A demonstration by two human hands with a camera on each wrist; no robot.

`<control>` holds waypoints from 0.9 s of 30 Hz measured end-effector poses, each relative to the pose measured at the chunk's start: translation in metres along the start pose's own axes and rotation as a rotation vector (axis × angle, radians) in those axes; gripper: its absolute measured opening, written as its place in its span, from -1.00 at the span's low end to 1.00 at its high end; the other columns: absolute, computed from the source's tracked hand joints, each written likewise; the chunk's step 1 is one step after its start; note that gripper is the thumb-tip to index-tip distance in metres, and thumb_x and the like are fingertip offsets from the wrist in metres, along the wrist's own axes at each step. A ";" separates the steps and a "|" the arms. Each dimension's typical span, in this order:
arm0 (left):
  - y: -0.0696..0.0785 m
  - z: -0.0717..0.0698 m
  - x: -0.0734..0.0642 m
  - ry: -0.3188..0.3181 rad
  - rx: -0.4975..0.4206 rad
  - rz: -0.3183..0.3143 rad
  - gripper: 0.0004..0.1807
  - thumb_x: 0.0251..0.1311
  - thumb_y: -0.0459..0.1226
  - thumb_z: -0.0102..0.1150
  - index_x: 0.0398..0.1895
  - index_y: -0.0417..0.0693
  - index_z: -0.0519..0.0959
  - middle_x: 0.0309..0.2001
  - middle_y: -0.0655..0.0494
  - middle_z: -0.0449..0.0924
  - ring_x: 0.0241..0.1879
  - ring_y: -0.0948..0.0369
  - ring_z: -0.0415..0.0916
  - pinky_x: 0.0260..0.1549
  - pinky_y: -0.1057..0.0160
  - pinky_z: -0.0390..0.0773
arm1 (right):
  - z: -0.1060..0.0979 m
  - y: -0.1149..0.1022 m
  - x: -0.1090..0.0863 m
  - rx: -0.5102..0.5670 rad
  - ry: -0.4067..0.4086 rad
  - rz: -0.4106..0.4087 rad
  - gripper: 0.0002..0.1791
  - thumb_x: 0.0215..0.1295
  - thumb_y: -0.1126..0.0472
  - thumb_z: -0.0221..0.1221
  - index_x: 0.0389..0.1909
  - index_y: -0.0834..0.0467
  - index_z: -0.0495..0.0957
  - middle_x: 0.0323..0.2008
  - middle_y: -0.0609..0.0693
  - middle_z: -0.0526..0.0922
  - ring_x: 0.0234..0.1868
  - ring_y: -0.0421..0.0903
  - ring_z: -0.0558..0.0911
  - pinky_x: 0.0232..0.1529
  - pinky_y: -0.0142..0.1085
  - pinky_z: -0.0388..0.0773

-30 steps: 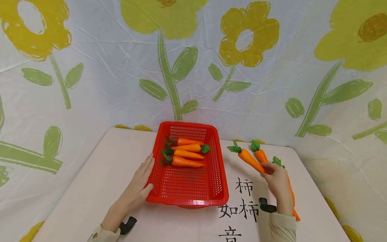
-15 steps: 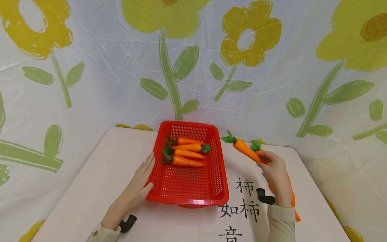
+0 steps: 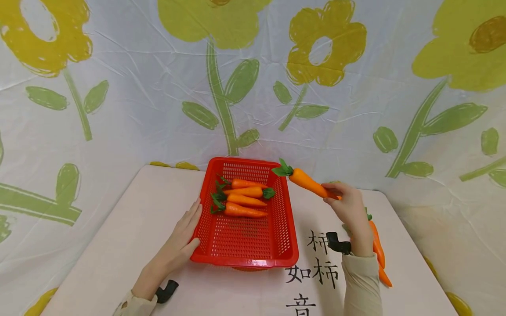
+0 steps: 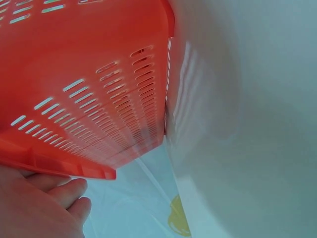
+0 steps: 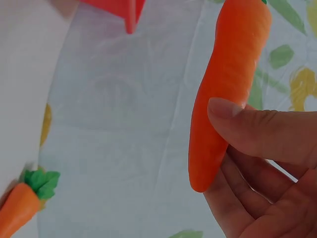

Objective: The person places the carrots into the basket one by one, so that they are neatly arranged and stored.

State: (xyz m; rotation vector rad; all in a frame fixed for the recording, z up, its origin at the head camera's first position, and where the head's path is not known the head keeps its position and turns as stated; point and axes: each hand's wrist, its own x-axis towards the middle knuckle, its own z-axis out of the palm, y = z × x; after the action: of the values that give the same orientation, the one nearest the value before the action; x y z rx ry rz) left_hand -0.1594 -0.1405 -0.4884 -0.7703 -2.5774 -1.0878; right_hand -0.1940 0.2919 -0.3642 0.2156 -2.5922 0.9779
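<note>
With thumb and fingers, my right hand (image 3: 349, 210) pinches the tapered end of an orange carrot (image 3: 308, 182). The carrot is raised off the table, and its green leafy top overlaps the red basket's right rim in the head view. In the right wrist view the thumb presses across the carrot (image 5: 225, 74). My left hand (image 3: 179, 237) lies along the outside of the perforated red basket (image 3: 241, 245), its fingers extended. In the left wrist view those fingers (image 4: 69, 192) touch under the basket's rim. Several carrots (image 3: 245, 213) lie side by side in the basket's far half.
More carrots (image 3: 377, 245) lie on the table at the right, partly hidden behind the right forearm. Black characters (image 3: 326, 272) are printed on the pale tabletop (image 3: 118, 245). A flower-patterned white cloth (image 3: 138, 123) hangs behind and beside the table.
My right hand has lifted the carrot and carried it left and away from me, from over the other carrots to the basket's right rim. My left hand has stayed on the basket.
</note>
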 end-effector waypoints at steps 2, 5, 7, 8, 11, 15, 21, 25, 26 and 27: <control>-0.001 0.001 0.000 0.008 -0.003 0.018 -0.09 0.03 -0.45 -0.10 0.56 -0.30 -0.08 0.59 -0.09 -0.19 0.54 -0.01 -0.17 0.42 0.41 -0.37 | 0.002 -0.006 0.004 0.002 -0.011 -0.024 -0.61 0.09 0.57 0.27 0.00 0.36 0.64 -0.10 0.27 0.69 -0.12 0.19 0.68 -0.06 0.08 0.59; -0.003 0.002 0.001 0.016 -0.004 0.039 -0.09 0.02 -0.45 -0.11 0.55 -0.33 -0.07 0.59 -0.11 -0.18 0.54 -0.03 -0.16 0.43 0.39 -0.37 | 0.005 -0.016 0.010 0.018 -0.044 -0.045 -0.61 0.08 0.57 0.28 -0.01 0.35 0.65 -0.10 0.26 0.69 -0.12 0.19 0.68 -0.10 0.06 0.61; -0.004 0.002 0.001 0.020 -0.008 0.043 -0.09 0.01 -0.45 -0.12 0.55 -0.34 -0.07 0.59 -0.11 -0.18 0.54 -0.03 -0.16 0.43 0.39 -0.37 | 0.007 -0.024 0.013 0.032 -0.078 -0.055 -0.61 0.09 0.56 0.28 0.00 0.35 0.65 -0.10 0.26 0.69 -0.11 0.19 0.67 -0.08 0.06 0.61; -0.004 0.002 0.001 0.020 -0.010 0.040 -0.09 0.02 -0.45 -0.12 0.55 -0.33 -0.08 0.59 -0.10 -0.18 0.54 -0.03 -0.16 0.43 0.39 -0.37 | 0.009 -0.029 0.015 0.039 -0.096 -0.059 -0.61 0.09 0.56 0.28 -0.01 0.35 0.65 -0.10 0.26 0.69 -0.10 0.19 0.67 -0.07 0.07 0.61; -0.004 0.002 0.000 0.021 -0.015 0.034 -0.09 0.03 -0.45 -0.12 0.56 -0.31 -0.09 0.59 -0.09 -0.19 0.54 -0.03 -0.17 0.42 0.39 -0.37 | 0.015 -0.041 0.019 0.064 -0.146 -0.083 -0.61 0.07 0.58 0.28 -0.03 0.36 0.66 -0.12 0.26 0.70 -0.12 0.20 0.68 -0.04 0.07 0.61; -0.003 0.002 0.000 0.026 -0.010 0.040 -0.09 0.03 -0.45 -0.12 0.56 -0.30 -0.10 0.59 -0.11 -0.19 0.54 -0.05 -0.16 0.43 0.37 -0.37 | 0.024 -0.055 0.022 0.094 -0.213 -0.109 -0.63 0.06 0.60 0.27 -0.06 0.39 0.65 -0.14 0.26 0.70 -0.16 0.19 0.70 -0.08 0.05 0.63; -0.002 0.002 0.000 0.028 0.008 0.068 -0.09 0.02 -0.46 -0.12 0.55 -0.35 -0.10 0.57 -0.18 -0.17 0.53 -0.09 -0.16 0.44 0.36 -0.35 | 0.039 -0.070 0.030 0.106 -0.346 -0.099 -0.66 0.07 0.58 0.23 -0.07 0.39 0.66 -0.17 0.23 0.71 -0.17 0.14 0.68 -0.10 -0.03 0.65; -0.002 0.002 -0.001 0.031 0.013 0.069 -0.10 0.02 -0.46 -0.12 0.55 -0.36 -0.09 0.57 -0.18 -0.16 0.53 -0.09 -0.15 0.44 0.36 -0.35 | 0.052 -0.076 0.039 0.079 -0.430 -0.097 -0.66 0.02 0.57 0.22 -0.12 0.38 0.68 -0.22 0.20 0.72 -0.21 0.08 0.68 -0.13 -0.10 0.65; -0.002 0.002 -0.001 0.032 0.014 0.066 -0.09 0.02 -0.46 -0.12 0.55 -0.35 -0.09 0.57 -0.18 -0.16 0.53 -0.09 -0.15 0.44 0.36 -0.35 | 0.055 -0.077 0.041 0.069 -0.448 -0.099 -0.67 0.00 0.57 0.22 -0.15 0.38 0.68 -0.24 0.18 0.72 -0.23 0.06 0.68 -0.15 -0.12 0.65; -0.002 0.002 -0.001 0.032 0.015 0.064 -0.09 0.02 -0.46 -0.12 0.55 -0.35 -0.09 0.57 -0.18 -0.16 0.53 -0.09 -0.15 0.44 0.36 -0.35 | 0.059 -0.077 0.043 0.054 -0.464 -0.101 -0.68 -0.01 0.56 0.23 -0.17 0.36 0.69 -0.26 0.16 0.72 -0.24 0.03 0.67 -0.17 -0.15 0.64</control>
State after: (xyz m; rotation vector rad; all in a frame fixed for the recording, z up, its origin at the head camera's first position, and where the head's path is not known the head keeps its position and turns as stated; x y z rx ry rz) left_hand -0.1598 -0.1405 -0.4918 -0.8188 -2.5131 -1.0526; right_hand -0.2296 0.1947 -0.3416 0.6509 -2.9274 1.0637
